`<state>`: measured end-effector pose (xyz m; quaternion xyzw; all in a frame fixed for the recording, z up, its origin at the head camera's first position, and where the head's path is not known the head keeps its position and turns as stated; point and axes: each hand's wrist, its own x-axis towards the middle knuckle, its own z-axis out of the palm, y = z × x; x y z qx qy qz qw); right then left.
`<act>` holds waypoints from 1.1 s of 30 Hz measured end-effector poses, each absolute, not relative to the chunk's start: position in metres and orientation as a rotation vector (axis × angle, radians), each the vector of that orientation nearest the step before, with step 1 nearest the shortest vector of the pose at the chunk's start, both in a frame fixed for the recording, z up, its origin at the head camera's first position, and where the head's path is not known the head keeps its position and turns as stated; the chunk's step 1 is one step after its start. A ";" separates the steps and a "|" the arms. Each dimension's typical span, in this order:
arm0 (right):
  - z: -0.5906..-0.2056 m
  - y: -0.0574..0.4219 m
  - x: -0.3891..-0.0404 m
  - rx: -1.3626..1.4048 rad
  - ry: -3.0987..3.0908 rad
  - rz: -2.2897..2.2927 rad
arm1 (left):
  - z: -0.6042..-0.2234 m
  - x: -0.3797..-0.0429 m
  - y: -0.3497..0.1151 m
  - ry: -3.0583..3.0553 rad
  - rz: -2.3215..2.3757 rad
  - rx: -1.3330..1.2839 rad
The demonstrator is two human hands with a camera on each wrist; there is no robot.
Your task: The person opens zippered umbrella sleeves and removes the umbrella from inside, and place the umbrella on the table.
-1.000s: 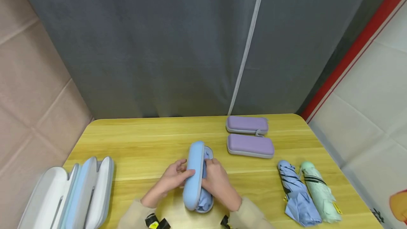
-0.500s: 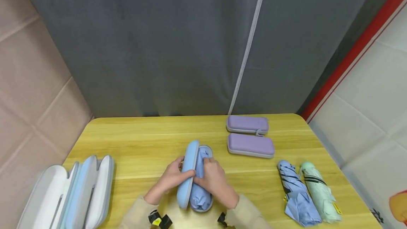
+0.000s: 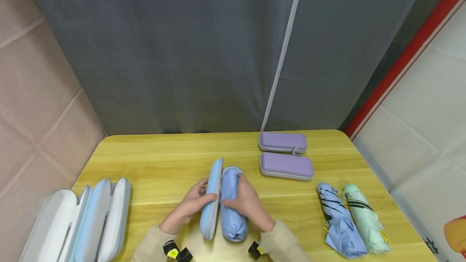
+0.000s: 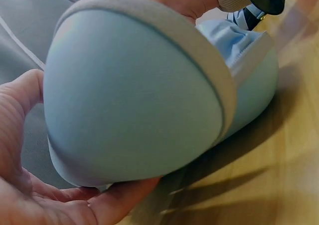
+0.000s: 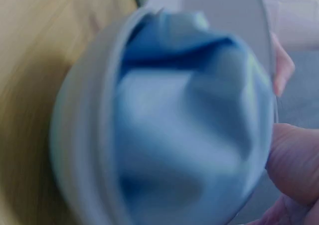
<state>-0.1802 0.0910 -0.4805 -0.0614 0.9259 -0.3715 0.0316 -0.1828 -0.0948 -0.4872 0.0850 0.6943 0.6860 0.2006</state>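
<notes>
Pinches light-blue hard-shell lid (image 3: 209, 219) between thumb and fingers of left hand (image 3: 193, 202). Grips rolled blue umbrella (image 3: 234, 223) — umbrella by the look of it — in curled right hand (image 3: 248, 200), with thumb over top. Sits in case base (image 4: 257, 93), under right fingers. Probably light, soft-skinned, slightly slick; best held round middle, tucking loose fabric — stiff shell by edges.
</notes>
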 end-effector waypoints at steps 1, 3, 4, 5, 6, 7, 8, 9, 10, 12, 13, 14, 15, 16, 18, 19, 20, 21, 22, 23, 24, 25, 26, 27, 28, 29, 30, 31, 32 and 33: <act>-0.481 0.093 -0.181 -0.174 2.814 -1.182 | -0.488 -0.182 -0.095 1.935 1.924 0.239; -0.481 0.096 -0.182 -0.162 2.741 -1.259 | -0.489 -0.182 -0.096 1.929 1.937 0.230; -0.481 0.098 -0.183 -0.165 2.709 -1.296 | -0.489 -0.182 -0.096 1.931 1.941 0.224; -0.481 0.100 -0.183 -0.173 2.676 -1.335 | -0.489 -0.181 -0.096 1.932 1.944 0.218; -0.481 0.102 -0.184 -0.182 2.648 -1.364 | -0.489 -0.181 -0.095 1.935 1.945 0.214; -0.481 0.104 -0.184 -0.192 2.625 -1.388 | -0.488 -0.180 -0.095 1.936 1.944 0.209; -0.481 0.106 -0.185 -0.201 2.603 -1.412 | -0.488 -0.180 -0.095 1.939 1.944 0.206; -0.482 0.107 -0.185 -0.208 2.581 -1.432 | -0.487 -0.180 -0.095 1.942 1.944 0.205; -0.482 0.109 -0.185 -0.204 2.562 -1.448 | -0.487 -0.179 -0.094 1.942 1.944 0.207; -0.482 0.112 -0.186 -0.191 2.538 -1.464 | -0.486 -0.179 -0.093 1.946 1.946 0.213; -0.482 0.113 -0.187 -0.179 2.517 -1.488 | -0.485 -0.179 -0.092 1.949 1.948 0.214; -0.482 0.115 -0.188 -0.167 2.493 -1.517 | -0.485 -0.179 -0.091 1.954 1.948 0.216; -0.482 0.116 -0.189 -0.157 2.470 -1.549 | -0.485 -0.178 -0.091 1.960 1.948 0.216; -0.482 0.118 -0.190 -0.146 2.445 -1.580 | -0.485 -0.178 -0.090 1.966 1.950 0.212; -0.482 0.121 -0.192 -0.133 2.381 -1.644 | -0.485 -0.178 -0.088 1.980 1.953 0.200; -0.483 0.123 -0.193 -0.126 2.341 -1.677 | -0.485 -0.177 -0.087 1.984 1.953 0.194; -0.483 0.126 -0.194 -0.123 2.305 -1.702 | -0.485 -0.177 -0.087 1.992 1.951 0.184; -0.483 0.128 -0.195 -0.118 2.261 -1.728 | -0.486 -0.177 -0.086 2.001 1.951 0.170; -0.483 0.130 -0.195 -0.116 2.220 -1.747 | -0.486 -0.177 -0.086 2.008 1.954 0.154; -0.483 0.132 -0.196 -0.116 2.178 -1.770 | -0.486 -0.176 -0.086 2.021 1.949 0.136; -0.482 0.134 -0.196 -0.120 2.142 -1.790 | -0.486 -0.176 -0.086 2.035 1.947 0.117; -0.482 0.136 -0.195 -0.127 2.113 -1.808 | -0.486 -0.175 -0.086 2.050 1.938 0.099; -0.481 0.138 -0.194 -0.130 2.093 -1.819 | -0.486 -0.174 -0.087 2.068 1.931 0.080; -0.480 0.140 -0.193 -0.134 2.077 -1.829 | -0.486 -0.174 -0.088 2.083 1.930 0.062; -0.478 0.142 -0.191 -0.142 2.073 -1.833 | -0.486 -0.174 -0.089 2.096 1.932 0.043; -0.476 0.145 -0.189 -0.145 2.073 -1.835 | -0.485 -0.173 -0.091 2.107 1.932 0.030; -0.474 0.147 -0.186 -0.149 2.075 -1.836 | -0.484 -0.173 -0.094 2.112 1.938 0.017; -0.472 0.150 -0.183 -0.152 2.076 -1.837 | -0.483 -0.174 -0.097 2.119 1.940 0.004; -0.470 0.154 -0.179 -0.152 2.081 -1.835 | -0.482 -0.174 -0.102 2.131 1.943 -0.012; -0.468 0.158 -0.175 -0.159 2.076 -1.838 | -0.482 -0.174 -0.107 2.144 1.941 -0.028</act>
